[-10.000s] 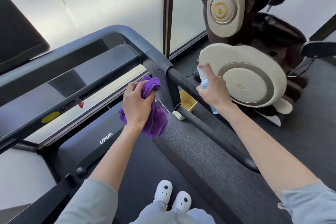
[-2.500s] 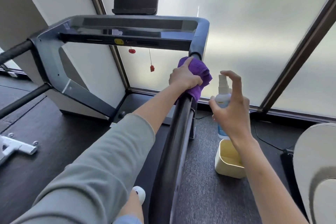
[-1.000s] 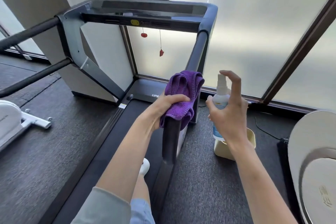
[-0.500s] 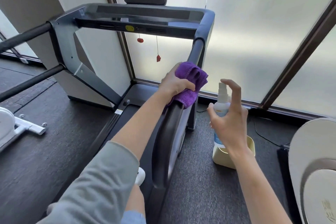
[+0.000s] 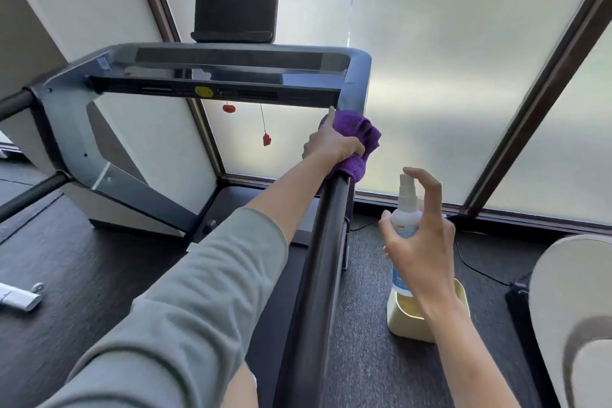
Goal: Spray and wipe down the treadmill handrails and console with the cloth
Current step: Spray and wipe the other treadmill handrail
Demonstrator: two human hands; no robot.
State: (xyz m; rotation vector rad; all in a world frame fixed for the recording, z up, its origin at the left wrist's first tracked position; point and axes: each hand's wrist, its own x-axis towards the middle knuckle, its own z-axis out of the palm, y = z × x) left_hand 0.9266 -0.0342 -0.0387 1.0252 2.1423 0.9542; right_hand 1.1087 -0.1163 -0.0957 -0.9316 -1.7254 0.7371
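The purple terry cloth [image 5: 356,139] is bunched round the top end of the treadmill's right black tubular handrail [image 5: 326,242], just below the corner of the dark grey console [image 5: 231,71]. The left hand [image 5: 334,142] grips the cloth there, so the rail-wiping step looks to be in hand. The right hand [image 5: 424,242] holds the small white spray bottle [image 5: 405,212] beside the rail, forefinger arched over the nozzle. Next should come a spray on the console, then wiping along it.

One head-worn wide-angle view. It is aimed forward and down along the right handrail [image 5: 318,258] toward the console [image 5: 215,76]; both forearms are seen close, frosted windows [image 5: 447,76] beyond.
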